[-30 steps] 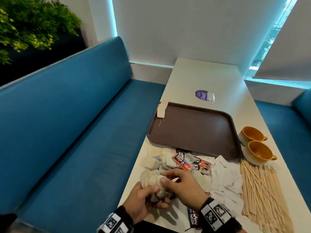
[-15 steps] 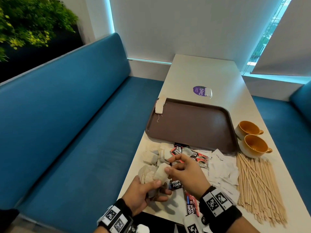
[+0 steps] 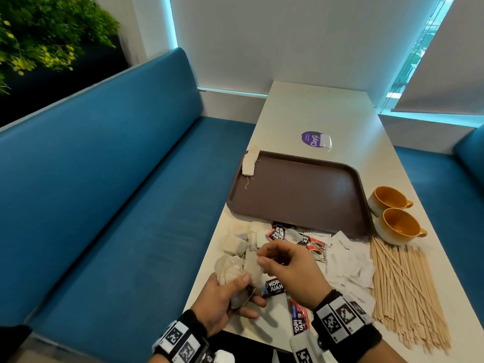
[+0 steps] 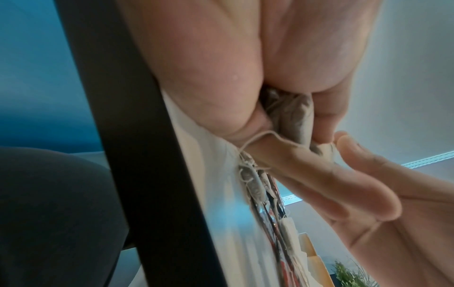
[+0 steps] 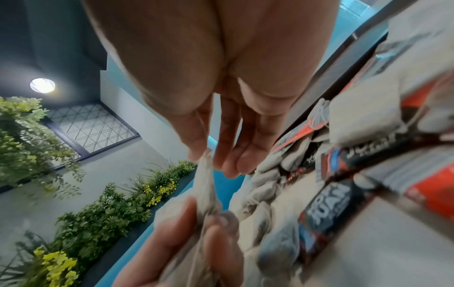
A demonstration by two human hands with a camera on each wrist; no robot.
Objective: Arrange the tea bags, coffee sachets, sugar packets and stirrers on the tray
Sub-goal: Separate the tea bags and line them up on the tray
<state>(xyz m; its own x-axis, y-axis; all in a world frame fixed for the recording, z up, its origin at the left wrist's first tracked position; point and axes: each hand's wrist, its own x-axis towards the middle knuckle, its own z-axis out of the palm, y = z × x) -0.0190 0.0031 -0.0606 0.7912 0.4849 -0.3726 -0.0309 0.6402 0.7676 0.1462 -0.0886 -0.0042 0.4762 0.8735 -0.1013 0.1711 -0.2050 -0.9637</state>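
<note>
My left hand (image 3: 230,294) grips a bunch of beige tea bags (image 3: 233,269) over the table's near left corner; their strings loop over its fingers (image 4: 290,157). My right hand (image 3: 264,258) pinches the top of one tea bag (image 5: 206,174) in that bunch. The brown tray (image 3: 301,195) lies beyond, with two tea bags (image 3: 250,162) on its far left rim. Loose tea bags (image 3: 235,243), red and black coffee sachets (image 3: 311,242), white sugar packets (image 3: 348,263) and wooden stirrers (image 3: 408,292) lie between the tray and me.
Two orange cups (image 3: 395,216) stand right of the tray. A purple sticker (image 3: 311,138) with a small white packet sits on the table beyond it. A blue bench (image 3: 104,205) runs along the left. Green plants (image 3: 44,35) hang at the upper left.
Both hands have lifted slightly with the bunch of tea bags. My right hand has shifted from covering the bunch to pinching one bag's top edge.
</note>
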